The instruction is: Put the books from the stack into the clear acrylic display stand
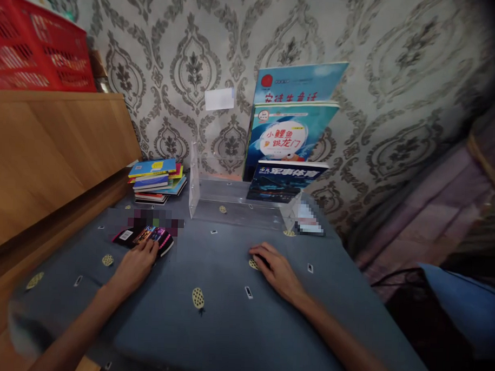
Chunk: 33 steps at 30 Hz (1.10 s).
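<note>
My left hand (pixel 138 260) is closed on the near edge of a dark paperback book (pixel 126 235), which has a white barcode label and a colourful picture. The book's far part is blurred out by pixelation. My right hand (pixel 277 270) rests on the blue tablecloth with its fingers loosely bent and apart, holding nothing. Beyond both hands stands a clear acrylic book rack (pixel 238 215). Toward its right side, several books lean in tiers: a dark blue one (pixel 277 189) in front, a teal one (pixel 269 148) behind it, and a taller blue one (pixel 304 74) at the back.
A stack of books (pixel 152 182) lies left of the rack. Right of the rack is a pixelated flat object (pixel 309 223). A wooden cabinet (pixel 58 146) carrying a red basket (pixel 53 49) borders the left side. Patterned wallpaper (pixel 187 59) stands behind, and a curtain (pixel 433 213) hangs at right.
</note>
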Motion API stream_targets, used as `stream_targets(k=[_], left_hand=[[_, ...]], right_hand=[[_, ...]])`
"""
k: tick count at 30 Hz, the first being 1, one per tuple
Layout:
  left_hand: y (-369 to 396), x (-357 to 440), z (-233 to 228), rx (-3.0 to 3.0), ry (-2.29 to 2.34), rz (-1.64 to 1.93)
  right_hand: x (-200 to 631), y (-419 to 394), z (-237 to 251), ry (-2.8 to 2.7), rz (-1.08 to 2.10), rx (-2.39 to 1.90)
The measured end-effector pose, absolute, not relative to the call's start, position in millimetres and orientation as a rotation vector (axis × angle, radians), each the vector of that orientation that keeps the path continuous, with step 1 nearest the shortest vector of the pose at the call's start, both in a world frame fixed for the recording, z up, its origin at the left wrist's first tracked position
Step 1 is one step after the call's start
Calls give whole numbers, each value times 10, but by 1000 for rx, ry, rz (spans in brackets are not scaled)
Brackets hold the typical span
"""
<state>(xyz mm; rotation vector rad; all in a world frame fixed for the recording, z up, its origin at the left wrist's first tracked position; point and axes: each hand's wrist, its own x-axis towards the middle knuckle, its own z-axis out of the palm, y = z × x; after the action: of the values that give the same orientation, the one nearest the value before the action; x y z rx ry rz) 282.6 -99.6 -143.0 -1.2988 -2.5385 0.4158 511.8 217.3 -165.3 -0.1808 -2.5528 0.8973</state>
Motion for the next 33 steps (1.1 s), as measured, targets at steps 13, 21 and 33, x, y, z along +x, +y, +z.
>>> stream_targets(k=[13, 21, 33], left_hand=[[-819, 3620, -1771, -1521, -2231, 316], [-473, 3959, -1802, -1820, -2030, 253], [-3, 3807, -1591, -2496, -1651, -135]], right_hand=[[5120, 2195, -1731, -2545, 845, -137], [5159, 2211, -1691, -2505, 853, -218], [5251, 2434, -1713, -2417, 670, -303]])
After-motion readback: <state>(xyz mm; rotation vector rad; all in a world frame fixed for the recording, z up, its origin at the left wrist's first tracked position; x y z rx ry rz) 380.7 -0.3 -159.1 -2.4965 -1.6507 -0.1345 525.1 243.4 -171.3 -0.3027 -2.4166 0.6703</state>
